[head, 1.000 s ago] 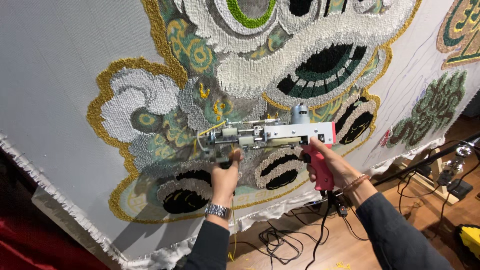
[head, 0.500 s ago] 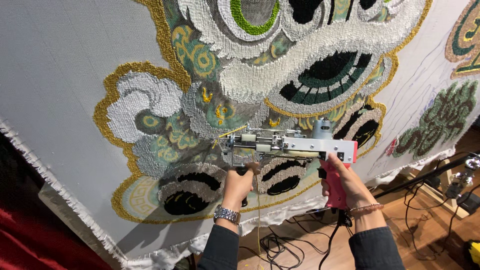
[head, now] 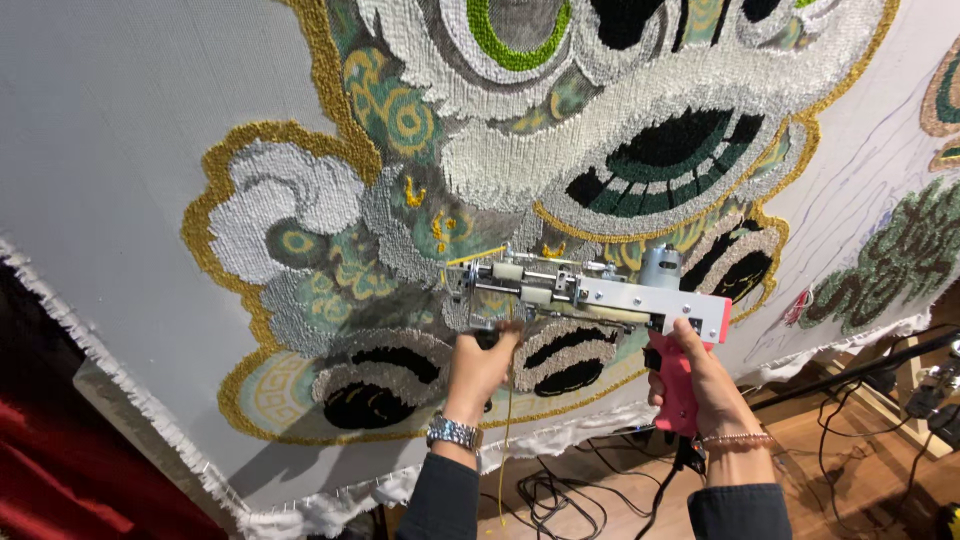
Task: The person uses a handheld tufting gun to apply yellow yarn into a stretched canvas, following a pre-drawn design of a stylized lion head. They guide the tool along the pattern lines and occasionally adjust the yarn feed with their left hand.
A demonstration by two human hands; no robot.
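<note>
Both hands grip a tufting gun (head: 590, 292) pressed against a stretched cloth (head: 120, 150) at the centre of the frame. At lower centre, the left hand (head: 480, 365), with a metal wristwatch (head: 455, 433) on its wrist, is clenched around the gun's front grip under the needle end. A thin yellow yarn (head: 507, 430) hangs down just beside this hand. To the right, the gun's silver body runs nearly level, slightly lower at its right end, with a small motor (head: 660, 266) on top. Farther right, the right hand (head: 700, 375) is wrapped around the pink handle (head: 672, 385), a beaded bracelet (head: 735, 439) on its wrist. The cloth bears a tufted design in gold, white, green and black. Black cables (head: 560, 495) lie on the wooden floor (head: 850, 470) at lower right.
</note>
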